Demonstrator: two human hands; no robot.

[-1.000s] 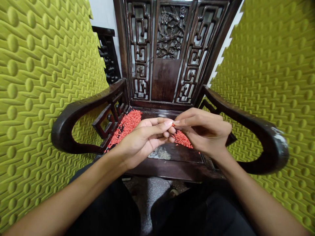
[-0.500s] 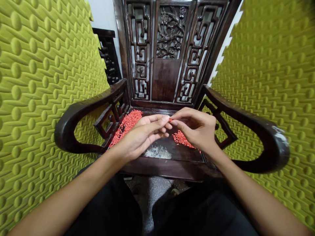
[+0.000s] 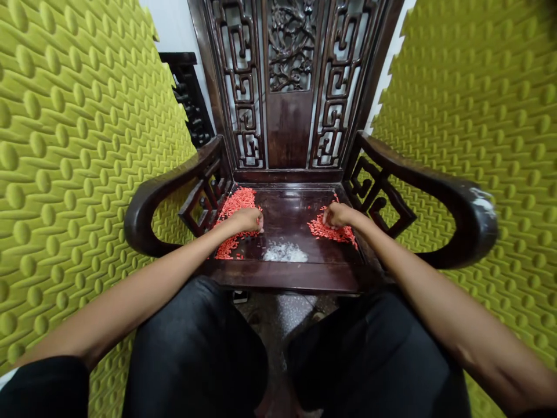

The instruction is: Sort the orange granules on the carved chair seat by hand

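Note:
My left hand (image 3: 249, 220) is curled closed at the right side of a large pile of small red pieces (image 3: 238, 201) on the left of the wooden seat. Its fingertips point down, and whatever they may hold is hidden. My right hand (image 3: 336, 215) reaches down into a smaller heap of red pieces (image 3: 333, 231) on the seat's right. Those fingers are bent together at the heap, and I cannot make out anything between them. Between the hands, near the front edge, lies a scatter of tiny whitish bits (image 3: 285, 252).
The dark wooden chair has a seat (image 3: 287, 212), a carved back (image 3: 289, 128) and curved armrests, left (image 3: 143, 203) and right (image 3: 474, 215). Green textured foam mats (image 3: 65, 145) stand on both sides. My knees are below the front edge, near a phone-like object (image 3: 240, 296) on the floor.
My hands were together over the middle, with a red piece pinched between them. They have parted and lowered, left to the big pile, right to the smaller heap. The view has shifted slightly.

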